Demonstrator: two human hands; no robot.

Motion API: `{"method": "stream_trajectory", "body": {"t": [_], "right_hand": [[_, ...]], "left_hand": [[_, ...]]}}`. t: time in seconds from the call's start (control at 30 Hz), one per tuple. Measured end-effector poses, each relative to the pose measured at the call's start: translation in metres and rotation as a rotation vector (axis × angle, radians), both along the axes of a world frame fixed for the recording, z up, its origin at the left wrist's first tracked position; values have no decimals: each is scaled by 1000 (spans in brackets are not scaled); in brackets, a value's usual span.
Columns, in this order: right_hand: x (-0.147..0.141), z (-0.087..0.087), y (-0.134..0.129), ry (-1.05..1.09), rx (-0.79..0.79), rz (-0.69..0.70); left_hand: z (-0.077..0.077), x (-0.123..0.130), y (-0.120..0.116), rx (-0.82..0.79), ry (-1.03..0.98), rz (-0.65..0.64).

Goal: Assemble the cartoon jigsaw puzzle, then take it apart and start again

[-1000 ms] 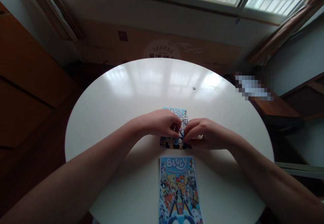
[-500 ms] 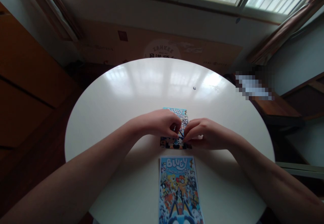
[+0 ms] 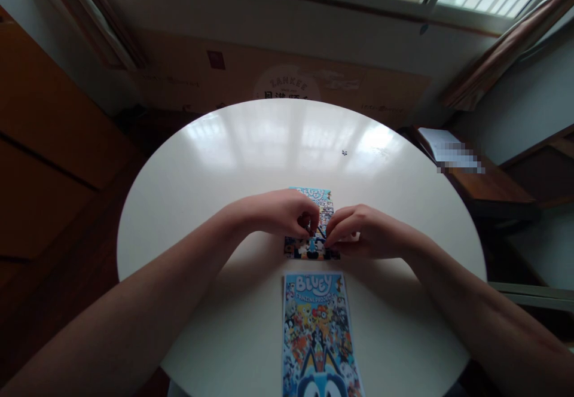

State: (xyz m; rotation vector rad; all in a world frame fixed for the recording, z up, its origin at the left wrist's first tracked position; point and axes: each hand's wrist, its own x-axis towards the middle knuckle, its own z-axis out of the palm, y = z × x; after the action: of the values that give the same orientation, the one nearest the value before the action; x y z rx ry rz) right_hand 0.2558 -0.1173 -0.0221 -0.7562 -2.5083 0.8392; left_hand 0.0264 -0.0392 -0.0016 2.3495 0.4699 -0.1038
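Before us stands a white table (image 3: 215,188) with a curved far rim; its near edge runs out of view at the bottom. White surface stretches left, right and beyond the puzzle, giving us room to move outward. At the far right, a brown wooden surface (image 3: 497,183) bears a pale sheet (image 3: 438,139), partly blurred into blocks. Close to us lies a printed Bluey picture (image 3: 317,331), its lower part cut off by the frame. Just beyond it lies the smaller puzzle (image 3: 314,252); a narrow white strip parts the two. Our left hand (image 3: 287,213) hides the puzzle's left and middle, fingers curled, thumb bent toward the forefinger; we cannot tell whether a piece is pinched there. Our right hand (image 3: 361,229) has its bent fingertips at the puzzle's right edge, its grip equally unclear to us. Between the hands shows a dark sliver (image 3: 321,232), too small to make out. Farther off on the table sits a small dark mark (image 3: 344,153).
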Motion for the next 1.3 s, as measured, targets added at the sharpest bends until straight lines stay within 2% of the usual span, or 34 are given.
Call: {"method": "stream_trajectory", "body": {"t": [0.4, 0.63, 0.87, 1.0, 1.13, 1.3], "right_hand": [[10, 1, 4, 91, -8, -25], [22, 4, 11, 97, -37, -57], [44, 1, 18, 22, 7, -193], [59, -5, 24, -26, -10, -304], [64, -9, 27, -75, -20, -363], [62, -6, 25, -136, 26, -385]], "left_hand": [[-1, -3, 4, -52, 1, 13], [7, -8, 10, -40, -76, 34], [-3, -20, 26, 181, -167, 174], [-5, -21, 29, 236, -156, 173], [-3, -19, 25, 223, -153, 134], [0, -14, 18, 173, -120, 89]]}}
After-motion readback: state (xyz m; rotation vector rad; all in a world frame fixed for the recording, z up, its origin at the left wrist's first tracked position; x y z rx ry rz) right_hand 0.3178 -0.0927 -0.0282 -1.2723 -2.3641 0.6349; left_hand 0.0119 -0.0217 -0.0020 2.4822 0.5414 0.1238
